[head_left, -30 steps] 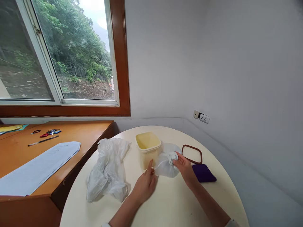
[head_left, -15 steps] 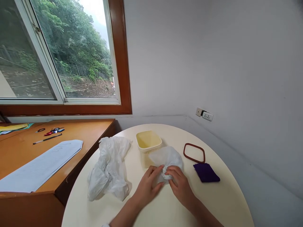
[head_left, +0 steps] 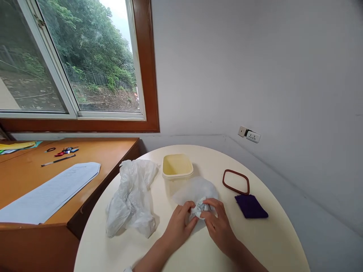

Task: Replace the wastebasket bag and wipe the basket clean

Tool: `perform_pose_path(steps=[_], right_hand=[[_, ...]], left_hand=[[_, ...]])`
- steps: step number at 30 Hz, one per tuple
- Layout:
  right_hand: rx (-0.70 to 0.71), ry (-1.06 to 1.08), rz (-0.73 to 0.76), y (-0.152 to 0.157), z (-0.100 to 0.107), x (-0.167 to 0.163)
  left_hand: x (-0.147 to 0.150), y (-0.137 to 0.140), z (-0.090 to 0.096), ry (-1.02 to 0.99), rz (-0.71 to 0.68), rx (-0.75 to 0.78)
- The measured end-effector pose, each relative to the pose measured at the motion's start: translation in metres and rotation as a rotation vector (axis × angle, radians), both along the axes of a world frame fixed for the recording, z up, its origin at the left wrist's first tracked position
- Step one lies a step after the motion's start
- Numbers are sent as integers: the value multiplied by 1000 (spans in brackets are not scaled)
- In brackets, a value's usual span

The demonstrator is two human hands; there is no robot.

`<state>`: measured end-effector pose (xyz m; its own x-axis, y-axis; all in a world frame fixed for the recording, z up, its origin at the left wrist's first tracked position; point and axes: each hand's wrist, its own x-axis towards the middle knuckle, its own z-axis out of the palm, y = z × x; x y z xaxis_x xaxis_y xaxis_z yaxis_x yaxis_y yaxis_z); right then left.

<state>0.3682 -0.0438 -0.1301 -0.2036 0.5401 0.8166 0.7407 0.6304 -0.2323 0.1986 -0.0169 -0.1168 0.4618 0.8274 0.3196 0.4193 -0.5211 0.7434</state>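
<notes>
two hands (head_left: 179, 224) (head_left: 220, 225), two plastic bags (head_left: 131, 200) (head_left: 198, 188), one tub (head_left: 170, 185), one brown frame (head_left: 237, 173), one purple cloth (head_left: 251, 206)

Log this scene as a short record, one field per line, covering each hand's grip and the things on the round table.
Left hand grip: closed on the bunched part of the puffed white bag
Right hand grip: closed on the same bunched part, from the other side
Tub: pale yellow, top open, beyond the hands
Loose bag: white, crumpled, left of the tub
Ring: brown, rounded rectangle, lying flat, right of the tub
Cloth: purple, on the ring's near side
</notes>
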Motion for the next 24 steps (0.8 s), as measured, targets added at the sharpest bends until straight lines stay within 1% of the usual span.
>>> perform_pose_path(steps=[5,10,14,19,24], right_hand=[[1,47,-21,0,2,0],[-14,57,-8,-1,-1,1],[-3,89,-5,-2,-3,2],[-26,101,-7,-2,-2,3],[26,55,-12,-3,-3,5]], left_hand=[[4,-3,-3,9,16,-57],[5,-5,-2,-23,-39,-96],[4,-9,4,-52,-82,-135],[2,-14,9,-109,-137,-168],[2,-17,9,-162,-129,-252]])
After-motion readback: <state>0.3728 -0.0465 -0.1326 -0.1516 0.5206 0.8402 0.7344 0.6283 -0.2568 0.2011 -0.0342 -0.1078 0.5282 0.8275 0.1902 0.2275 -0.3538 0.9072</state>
